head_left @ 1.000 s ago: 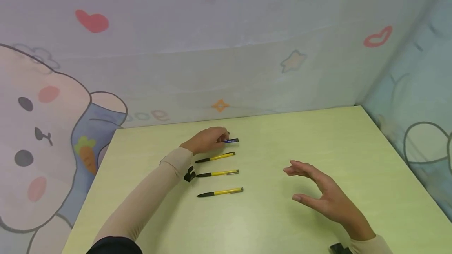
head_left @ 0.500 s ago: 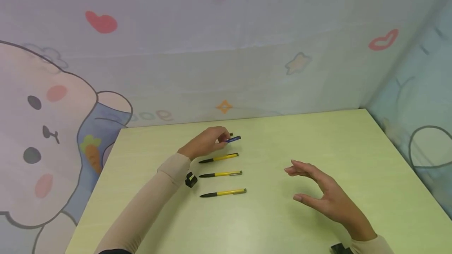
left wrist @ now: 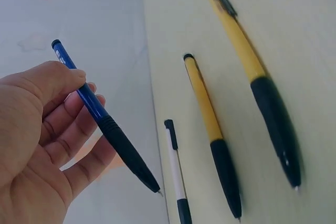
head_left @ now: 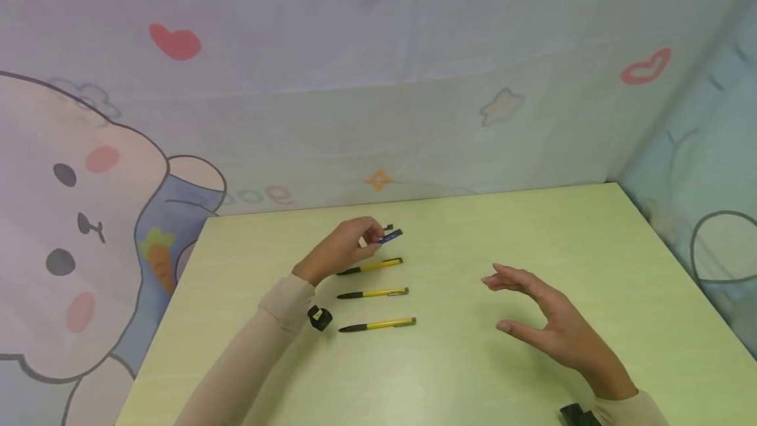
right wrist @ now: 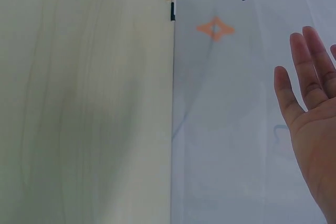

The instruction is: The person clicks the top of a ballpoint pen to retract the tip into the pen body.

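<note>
Mid-frame, the left hand (head_left: 344, 246) pinches a blue pen (head_left: 392, 236) in its grip; three yellow pens (head_left: 378, 292) lie lower. Lower right: the right hand (head_left: 563, 331), grip wide.

Lower left in the head view is a long tan sleeve (head_left: 245, 360) with a wide cuff (head_left: 288, 301) and little black block (head_left: 320, 318); lower right, another tan sleeve (head_left: 629, 409) and another black block (head_left: 576, 414).

l. hand (head_left: 345, 244) pinches, r. hand (head_left: 560, 326) thumb apart
</note>
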Tool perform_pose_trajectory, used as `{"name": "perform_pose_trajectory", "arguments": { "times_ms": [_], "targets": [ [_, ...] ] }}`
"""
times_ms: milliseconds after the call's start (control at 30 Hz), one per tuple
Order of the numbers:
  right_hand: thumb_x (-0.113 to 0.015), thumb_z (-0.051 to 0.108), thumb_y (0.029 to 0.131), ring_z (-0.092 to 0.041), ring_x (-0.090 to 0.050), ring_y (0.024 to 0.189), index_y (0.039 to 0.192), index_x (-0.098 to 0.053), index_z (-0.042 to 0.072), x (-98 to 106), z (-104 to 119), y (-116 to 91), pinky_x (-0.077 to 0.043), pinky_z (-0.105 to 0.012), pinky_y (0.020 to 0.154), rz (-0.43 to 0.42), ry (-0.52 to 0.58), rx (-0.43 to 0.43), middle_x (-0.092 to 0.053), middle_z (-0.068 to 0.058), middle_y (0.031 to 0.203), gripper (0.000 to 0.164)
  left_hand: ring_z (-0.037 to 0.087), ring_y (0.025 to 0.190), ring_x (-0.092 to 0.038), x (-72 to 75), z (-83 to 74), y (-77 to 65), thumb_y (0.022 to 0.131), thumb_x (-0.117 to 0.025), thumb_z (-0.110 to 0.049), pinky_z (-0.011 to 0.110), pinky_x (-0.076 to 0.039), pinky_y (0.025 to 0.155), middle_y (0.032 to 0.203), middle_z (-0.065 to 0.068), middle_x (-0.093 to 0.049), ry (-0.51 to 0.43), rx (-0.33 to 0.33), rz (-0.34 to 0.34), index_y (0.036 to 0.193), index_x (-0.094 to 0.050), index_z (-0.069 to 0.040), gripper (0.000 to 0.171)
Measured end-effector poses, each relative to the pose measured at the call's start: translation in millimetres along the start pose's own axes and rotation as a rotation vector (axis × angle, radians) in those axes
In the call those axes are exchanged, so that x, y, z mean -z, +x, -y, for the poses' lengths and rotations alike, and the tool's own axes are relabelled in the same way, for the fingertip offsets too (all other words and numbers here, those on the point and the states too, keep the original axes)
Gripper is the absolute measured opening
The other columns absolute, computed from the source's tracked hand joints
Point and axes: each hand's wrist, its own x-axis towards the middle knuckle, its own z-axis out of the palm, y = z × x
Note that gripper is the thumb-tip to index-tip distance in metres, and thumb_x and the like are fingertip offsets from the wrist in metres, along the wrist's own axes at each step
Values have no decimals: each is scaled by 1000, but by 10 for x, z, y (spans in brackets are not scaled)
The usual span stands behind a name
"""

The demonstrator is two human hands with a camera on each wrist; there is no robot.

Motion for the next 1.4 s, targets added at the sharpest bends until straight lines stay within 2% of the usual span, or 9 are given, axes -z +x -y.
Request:
{"name": "perform_pose_trajectory", "arguments": {
  "times_ms": [133,400,667,867,1000,1200,1400],
  "targets": [
    [-80,-18,71,-23,-60,122,148,-39,-11,15,-13,3,-41,-21,109,-2,1,1,-61,-19,133,87,15,95,-64,3,-71,-56,98,-67,-9,44,-57,87,105,1,-67,-55,2,-38,112,-63,-9,14],
    [-80,-17,72,-22,-60,122,149,-39,-9,18,-15,34,-41,-22,108,4,-2,-13,-62,-17,134,87,13,95,-64,1,-225,-158,98,-67,-10,32,-56,80,105,-1,-67,-132,28,-90,112,-64,-11,15],
    [-81,-14,74,-19,-59,124,150,-39,-5,18,-4,77,-40,-20,109,19,-16,-33,-62,-15,135,88,11,94,-64,-25,-375,-278,98,-66,-12,32,-56,78,103,-1,-68,-217,64,-129,112,-63,-14,14],
    [-82,-14,73,-20,-58,124,149,-40,-7,11,-23,130,-38,-20,110,15,-7,-8,-62,-16,135,87,13,96,-65,-68,-460,-358,98,-65,-11,35,-57,79,108,10,-70,-281,61,-138,112,-62,-14,14],
    [-82,-13,73,-20,-58,124,149,-40,-7,3,-25,167,-39,-21,110,19,-2,4,-62,-17,135,88,13,97,-64,-93,-529,-403,97,-67,-10,36,-57,80,107,4,-69,-327,68,-149,112,-62,-15,16],
    [-82,-13,73,-20,-59,124,149,-41,-6,-19,-6,228,-38,-21,111,23,-3,10,-62,-18,134,87,15,99,-64,-119,-635,-457,97,-66,-9,36,-58,82,109,8,-70,-395,76,-154,111,-62,-14,16],
    [-80,-17,71,-19,-59,124,149,-42,-5,-53,139,320,-36,-18,111,15,-11,-10,-63,-18,132,88,17,97,-64,-142,-701,-500,96,-67,-6,34,-59,80,105,5,-69,-439,71,-164,111,-62,-14,17]
  ]
}}
